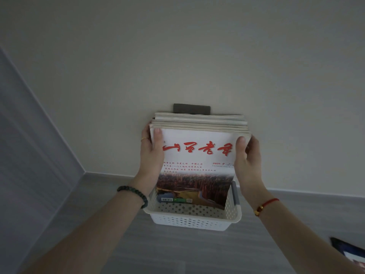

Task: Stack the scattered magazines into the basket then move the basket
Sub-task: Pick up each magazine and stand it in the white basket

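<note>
A stack of several magazines [199, 147] stands upright in a white perforated plastic basket [194, 219] on the floor by the wall. The front cover is white with red lettering and a landscape photo. My left hand [151, 155] grips the stack's left edge, thumb on the cover. My right hand [246, 157] grips the right edge the same way. The lower ends of the magazines sit inside the basket, whose grey handle [236, 193] shows on the right side.
A pale wall rises directly behind the basket, with a dark grey rectangular plate [191, 108] on it above the stack. A grey panel [29, 145] forms a corner at the left. One more magazine [351, 254] lies on the grey floor at the lower right.
</note>
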Demonstrator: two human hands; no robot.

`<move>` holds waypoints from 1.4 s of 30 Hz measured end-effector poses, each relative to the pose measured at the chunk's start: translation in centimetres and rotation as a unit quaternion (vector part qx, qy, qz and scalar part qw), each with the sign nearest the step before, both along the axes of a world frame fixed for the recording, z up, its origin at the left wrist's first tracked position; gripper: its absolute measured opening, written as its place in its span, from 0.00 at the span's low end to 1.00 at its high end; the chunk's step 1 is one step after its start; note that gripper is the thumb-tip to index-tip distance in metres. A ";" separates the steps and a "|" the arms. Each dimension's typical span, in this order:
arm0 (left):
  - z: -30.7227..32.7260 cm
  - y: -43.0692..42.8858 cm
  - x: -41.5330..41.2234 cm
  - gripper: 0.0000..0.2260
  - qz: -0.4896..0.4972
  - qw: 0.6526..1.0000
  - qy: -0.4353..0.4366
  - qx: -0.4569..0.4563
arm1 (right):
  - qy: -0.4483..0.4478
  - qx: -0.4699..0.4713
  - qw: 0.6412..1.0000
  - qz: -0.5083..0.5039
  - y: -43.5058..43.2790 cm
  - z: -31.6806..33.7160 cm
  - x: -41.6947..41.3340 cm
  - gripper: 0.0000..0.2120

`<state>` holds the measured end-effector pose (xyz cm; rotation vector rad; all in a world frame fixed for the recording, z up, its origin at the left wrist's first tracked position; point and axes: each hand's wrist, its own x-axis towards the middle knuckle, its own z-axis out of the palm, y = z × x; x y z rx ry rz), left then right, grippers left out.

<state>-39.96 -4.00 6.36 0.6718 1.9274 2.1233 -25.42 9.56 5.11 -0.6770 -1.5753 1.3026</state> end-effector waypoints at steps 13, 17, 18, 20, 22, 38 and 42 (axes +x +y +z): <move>-1.2 -2.7 2.1 0.20 0.017 0.985 -0.102 -0.141 | -0.117 -0.103 0.980 0.120 0.0 1.3 6.3 0.31; -2.8 -5.1 6.4 0.22 0.087 0.973 -0.152 -0.149 | -0.169 -0.119 0.973 0.099 0.2 -0.4 13.9 0.29; -2.9 -5.5 7.7 0.21 0.094 0.975 -0.140 -0.146 | -0.185 -0.123 0.971 0.092 0.4 -0.9 16.0 0.29; -3.5 -6.1 10.6 0.19 0.072 0.979 -0.127 -0.143 | -0.211 -0.136 0.966 0.060 0.8 -1.8 20.2 0.29; -4.1 -6.1 13.6 0.17 0.006 0.977 -0.155 -0.146 | -0.226 -0.152 0.962 0.019 1.5 -2.4 24.3 0.29; -10.7 4.5 41.8 0.10 -0.236 0.878 -0.333 -0.250 | -0.418 -0.226 0.880 -0.027 4.9 -8.6 50.0 0.19; -11.9 6.2 45.6 0.08 -0.248 0.868 -0.348 -0.254 | -0.440 -0.187 0.878 0.016 4.3 -10.3 51.8 0.18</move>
